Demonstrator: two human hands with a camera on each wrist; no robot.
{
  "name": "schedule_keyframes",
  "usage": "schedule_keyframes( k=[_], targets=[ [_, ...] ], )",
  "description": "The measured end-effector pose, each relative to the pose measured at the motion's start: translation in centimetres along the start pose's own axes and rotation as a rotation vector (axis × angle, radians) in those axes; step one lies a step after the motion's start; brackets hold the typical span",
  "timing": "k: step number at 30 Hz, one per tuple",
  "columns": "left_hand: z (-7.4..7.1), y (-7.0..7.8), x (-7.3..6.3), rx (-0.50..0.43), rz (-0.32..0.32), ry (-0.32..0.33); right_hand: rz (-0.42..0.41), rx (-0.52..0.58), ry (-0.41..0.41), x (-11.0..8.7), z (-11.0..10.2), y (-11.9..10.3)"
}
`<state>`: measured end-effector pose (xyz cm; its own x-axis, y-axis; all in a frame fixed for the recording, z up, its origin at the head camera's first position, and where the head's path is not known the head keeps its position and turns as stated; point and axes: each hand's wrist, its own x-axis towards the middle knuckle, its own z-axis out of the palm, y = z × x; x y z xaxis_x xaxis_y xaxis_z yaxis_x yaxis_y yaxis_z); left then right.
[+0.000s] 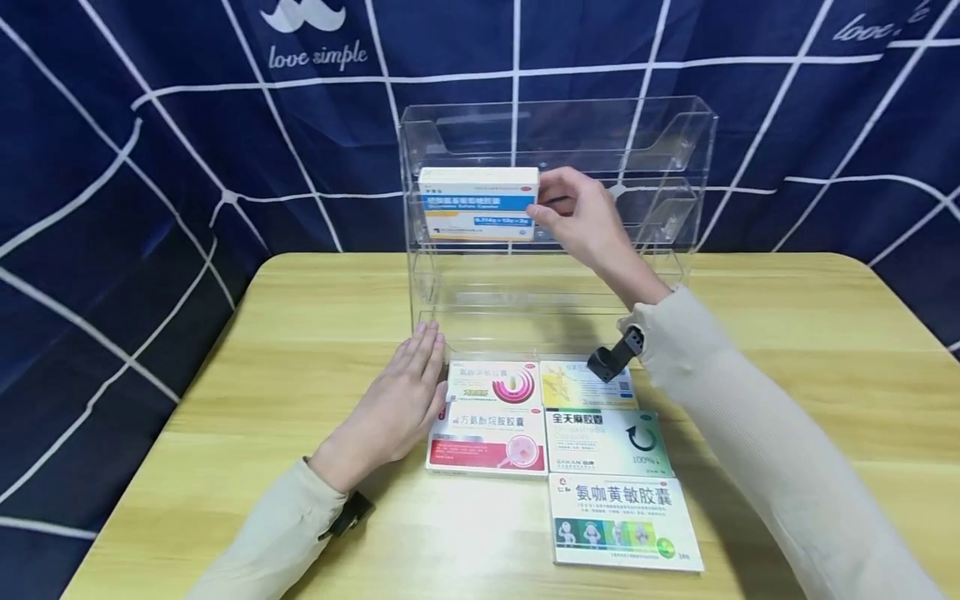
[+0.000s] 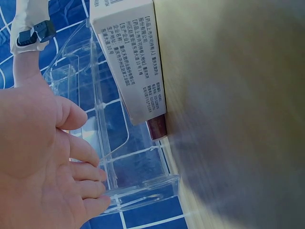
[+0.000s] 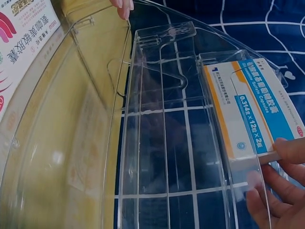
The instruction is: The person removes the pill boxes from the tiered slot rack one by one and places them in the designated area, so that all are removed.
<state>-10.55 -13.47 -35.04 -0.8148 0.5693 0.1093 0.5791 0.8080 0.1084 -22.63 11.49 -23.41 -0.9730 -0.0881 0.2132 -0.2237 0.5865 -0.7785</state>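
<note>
A white, blue and orange capsule box (image 1: 480, 204) is at the left of the clear acrylic rack's upper part. My right hand (image 1: 588, 217) pinches the box's right end between thumb and fingers. In the right wrist view, the same box (image 3: 248, 102) lies partly behind a clear tier lip, beside the right hand (image 3: 281, 191). My left hand (image 1: 393, 404) is at the lower left corner of the rack (image 1: 555, 112), fingers straight and together. Up close in the left wrist view, the left hand (image 2: 47, 157) has its fingertips against the clear plastic.
Several medicine boxes lie flat before the rack in two columns. On the left are a white-pink box (image 1: 491, 383) and a red-white box (image 1: 487, 442); on the right, a yellow-white box (image 1: 558, 385), a green box (image 1: 600, 442) and a larger white box (image 1: 626, 521). A dark grid cloth (image 1: 315, 158) hangs behind.
</note>
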Motion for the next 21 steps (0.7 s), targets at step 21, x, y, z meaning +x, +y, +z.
schedule_keyframes(
  k=[21],
  targets=[
    [0.1, 0.0, 0.0, 0.022, -0.016, -0.012, -0.217, 0.231, 0.226, -2.1, -2.1, 1.3]
  ],
)
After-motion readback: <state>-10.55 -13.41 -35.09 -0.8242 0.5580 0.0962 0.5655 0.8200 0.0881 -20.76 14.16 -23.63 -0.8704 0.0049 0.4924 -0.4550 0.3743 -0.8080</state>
